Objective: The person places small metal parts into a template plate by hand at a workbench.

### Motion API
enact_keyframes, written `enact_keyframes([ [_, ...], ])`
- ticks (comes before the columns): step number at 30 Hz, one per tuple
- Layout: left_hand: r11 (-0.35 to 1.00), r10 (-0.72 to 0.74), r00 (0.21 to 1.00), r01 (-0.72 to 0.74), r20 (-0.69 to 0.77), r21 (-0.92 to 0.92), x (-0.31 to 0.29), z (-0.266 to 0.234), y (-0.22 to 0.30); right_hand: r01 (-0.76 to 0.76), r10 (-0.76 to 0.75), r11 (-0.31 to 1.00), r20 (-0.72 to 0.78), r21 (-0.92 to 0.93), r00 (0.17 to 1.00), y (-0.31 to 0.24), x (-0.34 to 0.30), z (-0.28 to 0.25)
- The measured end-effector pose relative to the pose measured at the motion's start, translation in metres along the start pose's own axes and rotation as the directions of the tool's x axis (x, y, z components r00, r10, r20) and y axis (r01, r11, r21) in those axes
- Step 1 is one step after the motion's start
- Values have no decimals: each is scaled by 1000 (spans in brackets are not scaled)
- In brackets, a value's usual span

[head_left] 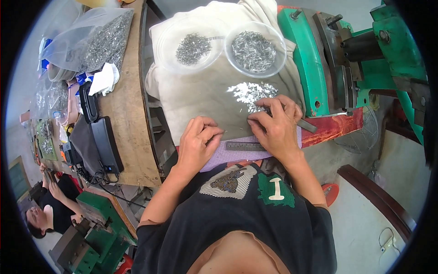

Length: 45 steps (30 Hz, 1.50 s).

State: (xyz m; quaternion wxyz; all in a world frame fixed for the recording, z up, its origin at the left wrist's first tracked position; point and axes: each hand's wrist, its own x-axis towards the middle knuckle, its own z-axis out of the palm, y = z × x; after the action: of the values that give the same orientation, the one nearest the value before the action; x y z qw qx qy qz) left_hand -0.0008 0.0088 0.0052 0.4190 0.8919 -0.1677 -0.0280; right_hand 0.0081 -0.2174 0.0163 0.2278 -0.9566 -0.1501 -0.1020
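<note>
My left hand is over the near left part of the grey-brown cloth, thumb and forefinger pinched together. What the fingertips hold, if anything, is too small to name. My right hand is bent over the near edge of a heap of small shiny metal pieces. Its thumb and forefinger close on something I cannot make out, while the other fingers curl over the heap. A dark steel ruler lies between my hands on a purple checked cloth.
Beyond the heap stand two clear plastic bowls, one with small metal parts, one with slender metal pins. A green machine press rises at right. On the left wooden table are a bag of metal parts and a black box. Another person works beyond.
</note>
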Motion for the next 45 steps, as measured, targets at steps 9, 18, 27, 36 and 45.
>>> enact_keyframes([
  [9,1000,-8,1000,8,3,-21,0,0,-1,19,-19,1000,-7,-2,1000,0,1,1],
  [18,996,-43,999,43,9,-77,1,1,-4,-18,23,996,-51,91,998,-5,-21,-6],
  [27,1000,-3,1000,3,28,-14,4,3,0,38,-35,988,-20,148,999,-8,-49,-1],
  [36,1000,2,1000,-2,25,-8,6,3,0,95,-95,985,-6,147,995,-10,-50,-1],
  [45,997,59,992,-64,108,51,15,-3,2,-26,30,999,-127,30,991,10,-29,-6],
])
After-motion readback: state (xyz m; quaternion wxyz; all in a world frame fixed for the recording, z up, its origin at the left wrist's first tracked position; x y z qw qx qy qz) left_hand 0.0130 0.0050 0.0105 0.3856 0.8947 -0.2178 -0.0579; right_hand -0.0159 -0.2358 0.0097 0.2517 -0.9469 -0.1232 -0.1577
